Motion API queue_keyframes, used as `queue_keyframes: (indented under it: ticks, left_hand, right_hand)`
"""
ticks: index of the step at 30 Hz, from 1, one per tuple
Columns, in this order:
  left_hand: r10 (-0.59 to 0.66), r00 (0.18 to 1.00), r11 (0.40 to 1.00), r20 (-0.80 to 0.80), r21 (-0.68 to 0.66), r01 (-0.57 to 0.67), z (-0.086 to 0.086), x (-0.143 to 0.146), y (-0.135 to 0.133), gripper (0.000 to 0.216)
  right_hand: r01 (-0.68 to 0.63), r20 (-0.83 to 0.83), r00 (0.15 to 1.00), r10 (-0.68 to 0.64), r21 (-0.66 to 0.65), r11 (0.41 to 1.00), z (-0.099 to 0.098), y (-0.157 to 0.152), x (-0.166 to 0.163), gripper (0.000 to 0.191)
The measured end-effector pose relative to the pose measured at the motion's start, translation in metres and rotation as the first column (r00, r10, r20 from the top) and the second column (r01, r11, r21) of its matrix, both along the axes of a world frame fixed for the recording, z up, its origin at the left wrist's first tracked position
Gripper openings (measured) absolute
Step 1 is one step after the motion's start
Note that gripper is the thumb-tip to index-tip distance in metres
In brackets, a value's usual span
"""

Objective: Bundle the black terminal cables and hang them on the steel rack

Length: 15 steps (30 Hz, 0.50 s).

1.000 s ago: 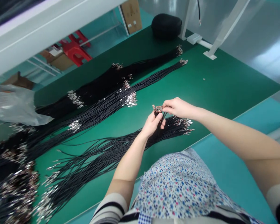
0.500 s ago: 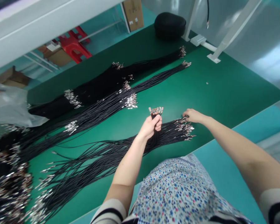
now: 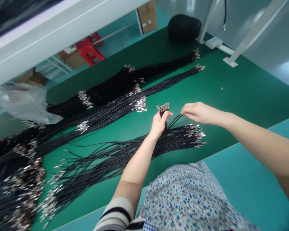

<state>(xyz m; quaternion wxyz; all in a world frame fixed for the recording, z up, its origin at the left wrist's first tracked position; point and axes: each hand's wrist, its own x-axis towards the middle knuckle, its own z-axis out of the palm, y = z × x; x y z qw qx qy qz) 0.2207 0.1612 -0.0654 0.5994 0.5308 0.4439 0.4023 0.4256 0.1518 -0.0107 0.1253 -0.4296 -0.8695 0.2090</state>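
My left hand [image 3: 159, 123] is closed around a small bunch of black cables, whose metal terminals [image 3: 163, 107] stick up above the thumb. To its right, my right hand [image 3: 198, 112] pinches the ends of a couple of black cables [image 3: 175, 120], which run back toward the left hand; their tips are hidden by the fingers. Under both hands lies a loose bundle of black cables [image 3: 134, 150] with silvery terminals at each end. The bundle's right-hand terminals [image 3: 196, 134] are just below my right hand.
More cable bundles [image 3: 106, 112] lie across the green tabletop [image 3: 240, 93] toward the back. A heap of cable ends [image 3: 24, 189] sits at left, near a clear plastic bag [image 3: 29, 102]. A black case [image 3: 184, 28] stands by the white frame legs [image 3: 231, 61]. A white beam [image 3: 62, 32] crosses the upper left.
My right hand has lifted from the bundle's right end, drawing out a couple of cables toward my left hand. My left hand still grips its bunch. The view has shifted slightly.
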Motion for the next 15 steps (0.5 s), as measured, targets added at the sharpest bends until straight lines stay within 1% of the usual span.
queue_keyframes:
  ticks: [2, 3, 4, 6, 9, 12, 15]
  left_hand:
    - [0.021, 0.999, 0.990, -0.036, 0.137, -0.016, 0.001, -0.002, -0.002, 0.032]
    - [0.013, 0.999, 0.985, -0.036, 0.172, -0.007, 0.001, -0.004, -0.004, 0.033]
    - [0.001, 1.000, 0.984, -0.021, 0.178, 0.003, 0.002, -0.006, -0.007, 0.034]
    - [-0.048, 0.998, 0.992, 0.048, 0.118, 0.042, 0.004, -0.010, -0.015, 0.036]
    - [-0.144, 0.972, 0.988, 0.188, -0.027, 0.151, 0.012, -0.017, -0.024, 0.040]
    - [-0.243, 0.925, 0.941, 0.292, -0.159, 0.297, 0.024, -0.024, -0.026, 0.041]
    - [-0.337, 0.876, 0.879, 0.344, -0.219, 0.424, 0.033, -0.030, -0.027, 0.040]
  right_hand:
    - [-0.009, 0.059, 0.998, 0.012, -0.044, 0.999, 0.023, 0.001, -0.017, 0.024]
    - [0.006, 0.100, 0.995, 0.003, -0.088, 0.996, 0.032, 0.001, -0.025, 0.022]
    - [0.025, 0.138, 0.990, -0.005, -0.142, 0.990, 0.039, 0.002, -0.033, 0.020]
    - [0.040, 0.160, 0.987, 0.002, -0.258, 0.965, 0.048, 0.002, -0.048, 0.015]
    - [0.010, 0.050, 0.999, 0.011, -0.408, 0.913, 0.054, 0.001, -0.066, 0.009]
    - [0.018, -0.053, 0.997, -0.052, -0.506, 0.862, 0.054, 0.000, -0.076, 0.009]
    - [0.036, -0.105, 0.988, -0.117, -0.572, 0.820, 0.051, 0.001, -0.075, 0.010]
